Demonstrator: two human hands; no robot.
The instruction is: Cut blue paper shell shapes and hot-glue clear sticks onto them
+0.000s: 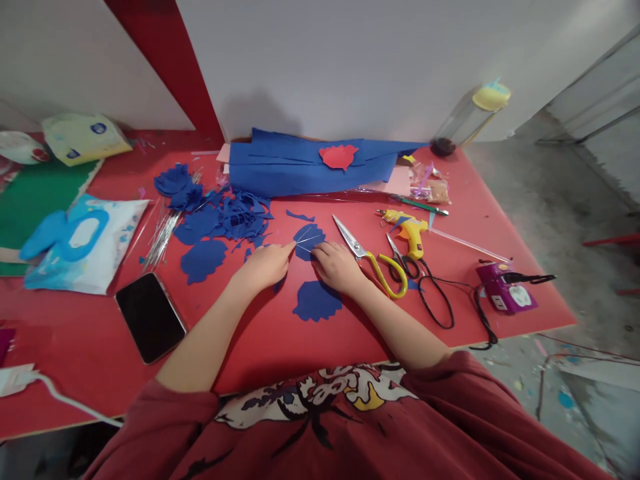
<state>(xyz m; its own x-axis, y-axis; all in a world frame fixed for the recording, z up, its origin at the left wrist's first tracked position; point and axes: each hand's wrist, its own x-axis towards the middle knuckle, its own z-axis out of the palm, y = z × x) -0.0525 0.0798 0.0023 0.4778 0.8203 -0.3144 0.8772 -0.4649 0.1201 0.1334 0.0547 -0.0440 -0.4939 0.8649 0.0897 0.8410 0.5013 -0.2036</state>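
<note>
My left hand (267, 265) is closed, with its fingertips pinching the ends of several thin wires (306, 235). The wires fan out over a blue leaf-shaped foam cutout (309, 233) on the table. My right hand (340, 268) is at the cutout's right edge, its fingers curled together and pressed on it beside one wire's tip. What lies under those fingers is hidden. A second blue cutout (317, 303) lies flat just below my right hand. Left of my left hand is another blue cutout (203, 260), near a heap of blue scraps (243, 215).
Large scissors (357, 247), small scissors (397, 257) and a yellow glue gun (411, 233) lie to the right, with a corded purple box (505, 287). Blue sheets (300, 173) carry a red cutout (339, 157). At left are a phone (150, 318), wire bundle (165, 235) and wipes pack (113, 250).
</note>
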